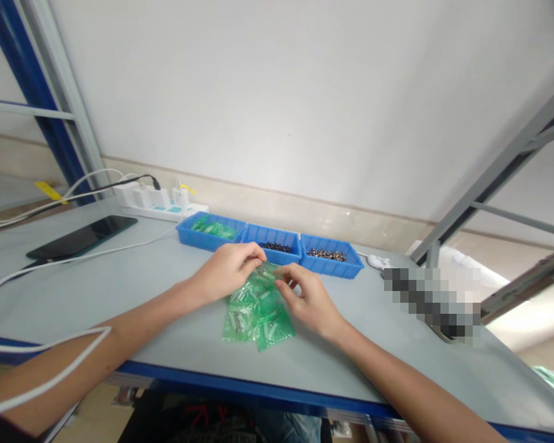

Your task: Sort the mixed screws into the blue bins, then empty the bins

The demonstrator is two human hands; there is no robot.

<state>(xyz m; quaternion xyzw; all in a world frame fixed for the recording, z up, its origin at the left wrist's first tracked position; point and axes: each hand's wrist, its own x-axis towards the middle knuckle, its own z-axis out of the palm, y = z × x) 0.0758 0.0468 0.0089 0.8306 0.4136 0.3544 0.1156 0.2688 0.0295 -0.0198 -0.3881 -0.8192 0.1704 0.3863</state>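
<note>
Head view, and both forearms reach in from the lower corners, slanting up and inward across the grey tabletop (166, 332) until the hands nearly meet. Left hand (226, 271) comes in palm down, wrist fairly straight, fingers bent together, thumb and forefinger pinching the upper left of a green plastic bag (268, 271). Right hand (309, 301) faces it, fingers curled, thumb opposed underneath, pinching the same bag's right side. And that bag sits right over a loose pile of green plastic bags (258, 311), small pale pieces showing through, just in front of three blue bins. Left bin (203, 242) carries more green bags; middle bin (295, 253), partly behind the left hand's fingers, has small dark parts; right bin (327, 266) holds brownish metallic ones. White cable (50, 391) loops over the left forearm!
</note>
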